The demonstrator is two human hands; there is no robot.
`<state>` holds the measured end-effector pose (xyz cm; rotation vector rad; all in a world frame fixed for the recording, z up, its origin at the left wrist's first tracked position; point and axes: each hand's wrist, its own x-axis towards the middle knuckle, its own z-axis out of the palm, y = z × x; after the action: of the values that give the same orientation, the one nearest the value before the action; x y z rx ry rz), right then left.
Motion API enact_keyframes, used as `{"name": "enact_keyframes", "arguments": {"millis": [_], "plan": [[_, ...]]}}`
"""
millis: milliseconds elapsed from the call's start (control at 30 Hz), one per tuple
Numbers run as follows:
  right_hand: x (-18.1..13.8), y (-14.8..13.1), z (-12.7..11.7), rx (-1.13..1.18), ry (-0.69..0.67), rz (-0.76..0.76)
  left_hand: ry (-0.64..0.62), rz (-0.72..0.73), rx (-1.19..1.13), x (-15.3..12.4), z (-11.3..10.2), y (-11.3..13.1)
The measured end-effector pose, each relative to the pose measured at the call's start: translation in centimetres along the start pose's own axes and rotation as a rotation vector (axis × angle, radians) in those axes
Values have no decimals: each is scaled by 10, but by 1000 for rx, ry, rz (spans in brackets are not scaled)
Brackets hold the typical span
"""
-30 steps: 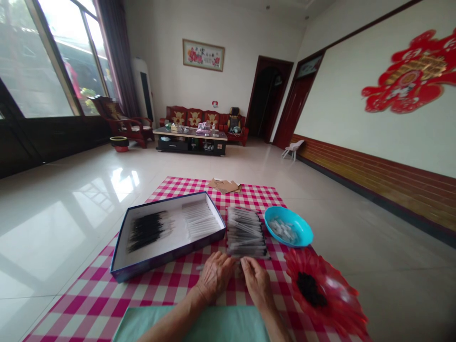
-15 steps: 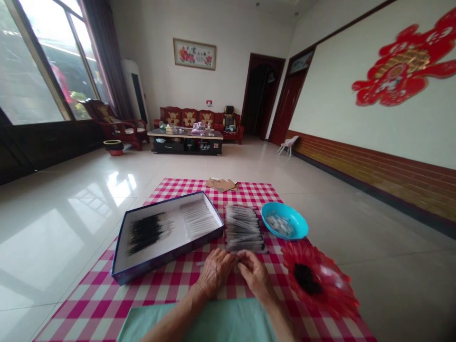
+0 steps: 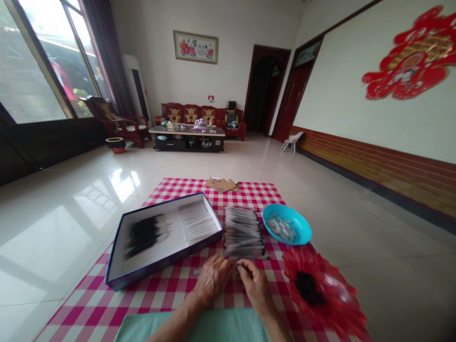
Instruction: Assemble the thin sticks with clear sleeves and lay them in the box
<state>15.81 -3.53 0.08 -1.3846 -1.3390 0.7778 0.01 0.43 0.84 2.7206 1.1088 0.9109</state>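
My left hand (image 3: 214, 278) is closed around a translucent pen (image 3: 197, 271), whose end pokes out at its left. My right hand (image 3: 255, 281) meets it fingertip to fingertip, pinched at the pen's other end; what exactly lies between those fingers is hidden. Just beyond the hands lies a stack of clear pens (image 3: 244, 230) with dark tips. To the left, a shallow blue-edged box (image 3: 174, 256) holds black slim pen parts (image 3: 144, 235) and clear tubes (image 3: 199, 222). A turquoise bowl (image 3: 304, 230) contains small whitish pieces (image 3: 281, 228). Small black pieces (image 3: 309, 287) fill the middle of a red flower-shaped dish (image 3: 342, 289).
A pink-and-white checked cloth (image 3: 85, 304) covers the table, with a green cloth (image 3: 221, 327) at the near edge. Torn cardboard (image 3: 223, 185) lies at the far edge. Across the tiled floor stand a low table (image 3: 187, 137) and a wooden sofa (image 3: 185, 111).
The view has shifted slightly, so the hands and table things sit a little lower. Both hands remain together on the pen, with only small finger movement.
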Motion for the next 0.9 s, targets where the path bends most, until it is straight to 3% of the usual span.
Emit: {"name": "enact_keyframes", "arguments": {"millis": [267, 433, 633, 900], "plan": [[4, 6, -1, 99, -20, -36, -88, -10, -7, -1, 2, 0], [3, 10, 1, 186, -39, 67, -109, -48, -27, 0, 1, 1], [4, -3, 0, 15, 1, 48, -121, -50, -46, 0, -1, -1], [1, -1, -5, 94, 39, 23, -130, -80, -103, -3, 4, -6]]}}
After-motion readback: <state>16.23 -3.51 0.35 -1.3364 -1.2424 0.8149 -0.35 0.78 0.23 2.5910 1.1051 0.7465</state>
